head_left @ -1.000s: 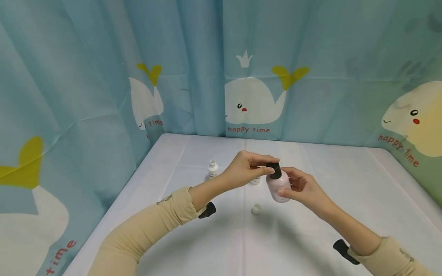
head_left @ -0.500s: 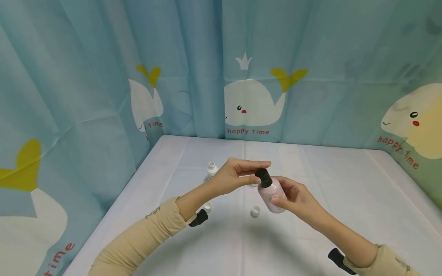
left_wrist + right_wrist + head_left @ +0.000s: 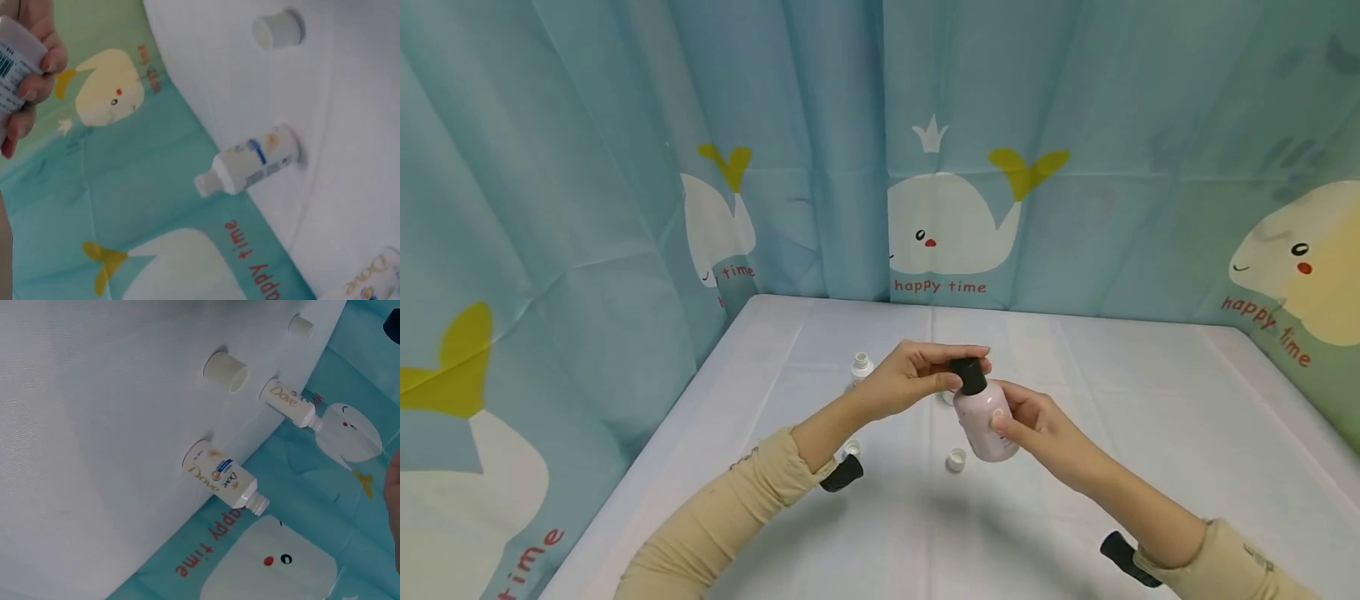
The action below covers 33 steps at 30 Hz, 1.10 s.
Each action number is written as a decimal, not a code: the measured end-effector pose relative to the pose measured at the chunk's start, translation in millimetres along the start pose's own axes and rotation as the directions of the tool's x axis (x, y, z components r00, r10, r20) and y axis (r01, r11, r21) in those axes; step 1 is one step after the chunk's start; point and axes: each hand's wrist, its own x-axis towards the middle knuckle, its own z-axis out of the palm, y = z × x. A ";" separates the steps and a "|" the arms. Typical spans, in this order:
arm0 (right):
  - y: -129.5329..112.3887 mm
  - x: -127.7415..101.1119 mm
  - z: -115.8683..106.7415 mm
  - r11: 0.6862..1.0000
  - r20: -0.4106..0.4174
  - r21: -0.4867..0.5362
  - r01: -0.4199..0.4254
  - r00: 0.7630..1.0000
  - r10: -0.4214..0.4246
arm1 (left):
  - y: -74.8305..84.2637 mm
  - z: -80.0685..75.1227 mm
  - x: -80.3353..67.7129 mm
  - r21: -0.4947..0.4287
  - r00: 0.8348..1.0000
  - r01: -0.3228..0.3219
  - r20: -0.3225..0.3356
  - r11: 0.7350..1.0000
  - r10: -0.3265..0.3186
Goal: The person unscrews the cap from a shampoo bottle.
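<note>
A pale pink bottle with a black cap is held above the table, leaning slightly left. My right hand grips its body from the right, thumb across the front. Between the thumb and fingers of my left hand, the black cap is pinched on top of the bottle. In the left wrist view, the right hand's fingers wrap round the bottle beside a barcode label. Only part of the black cap appears at the right wrist view's edge.
Two uncapped white Dove bottles stand on the white table: one bottle left, another bottle mostly hidden by my left hand. Nearer me lie two white caps, one cap in the middle, one cap left. A whale-print curtain hangs behind.
Both hands and the pink bottle have moved left and a little nearer me. The bottle tipped further left, then came back more upright, with the left hand still at the black cap.
</note>
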 end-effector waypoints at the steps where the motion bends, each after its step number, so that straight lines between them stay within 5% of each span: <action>1: 0.3 0.1 0.0 1.000 -0.001 -0.006 0.009 1.000 -0.009 | -0.9 0.9 -0.2 0.002 1.000 -0.002 -0.023 1.000 0.002; 8: -0.4 2.0 4.3 0.995 0.006 -0.057 0.087 0.996 -0.087 | -2.0 7.8 -5.1 0.041 0.992 -0.062 -0.108 0.997 0.066; 13: -2.6 3.5 8.0 0.987 -0.056 -0.113 0.118 0.991 -0.125 | 0.4 20.4 -8.5 0.057 0.973 -0.049 -0.223 0.997 0.060; 16: -2.5 4.9 9.5 0.982 -0.124 -0.151 0.115 0.983 -0.134 | -0.8 29.2 -7.5 0.061 0.941 -0.014 -0.337 0.998 0.034; 20: -1.3 6.7 11.7 0.979 -0.203 -0.194 0.069 0.973 -0.109 | -4.9 36.4 -3.6 0.065 0.878 0.032 -0.479 0.997 0.003; 26: -3.1 10.3 16.4 0.974 -0.272 -0.226 -0.011 0.961 -0.052 | -10.1 39.5 3.2 0.143 0.791 0.070 -0.611 0.987 0.033; 29: -4.9 12.8 18.3 0.968 -0.305 -0.248 -0.025 0.951 -0.053 | -10.9 39.9 6.6 0.194 0.761 0.084 -0.646 0.977 0.063; 33: -5.8 16.0 19.8 0.968 -0.335 -0.248 -0.046 0.941 -0.041 | -13.7 39.0 10.2 0.190 0.752 0.095 -0.657 0.977 0.054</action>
